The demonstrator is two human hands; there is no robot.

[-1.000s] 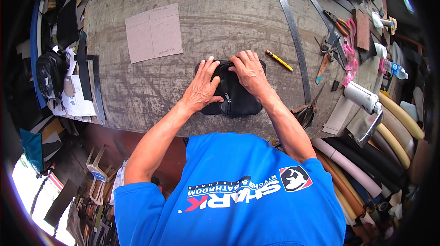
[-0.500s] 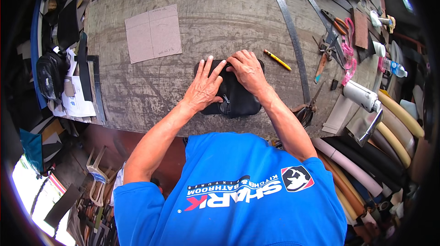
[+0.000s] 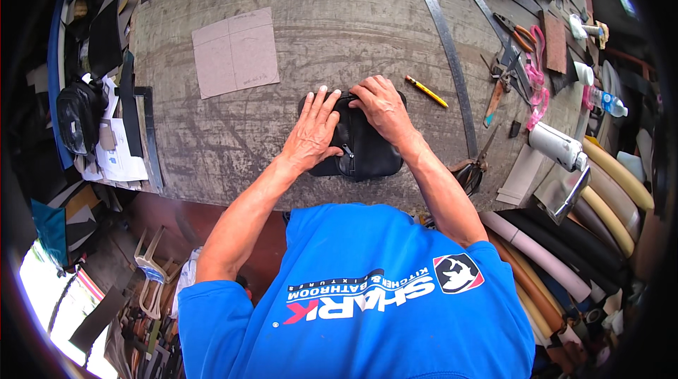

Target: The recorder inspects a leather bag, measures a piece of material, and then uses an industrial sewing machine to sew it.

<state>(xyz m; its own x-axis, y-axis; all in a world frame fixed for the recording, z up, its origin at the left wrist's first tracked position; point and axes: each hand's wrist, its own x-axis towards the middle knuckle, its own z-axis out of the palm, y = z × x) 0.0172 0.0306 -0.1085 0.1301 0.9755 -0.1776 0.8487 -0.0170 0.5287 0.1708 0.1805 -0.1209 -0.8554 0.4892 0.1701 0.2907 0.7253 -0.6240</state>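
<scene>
A black zippered pouch lies on the worn table by its near edge, with a metal zip pull in its middle. Across its left part rests my left hand, fingers stretched out and lying flat, thumb close to the zip pull. My right hand is bent over the pouch's far edge, its fingertips pinching the rim there. What lies under the two palms is hidden. Right of my right hand is a yellow pencil.
A pinkish card with drawn lines lies beyond my left hand. Two steel rulers, orange-handled pliers and dark scissors are on the right. Another black bag sits at the left edge. Rolled material is stacked at lower right.
My left forefinger has drawn back from beside the right hand, and the left fingers lie closer together. The right hand keeps its hold on the far edge; the pouch has barely moved.
</scene>
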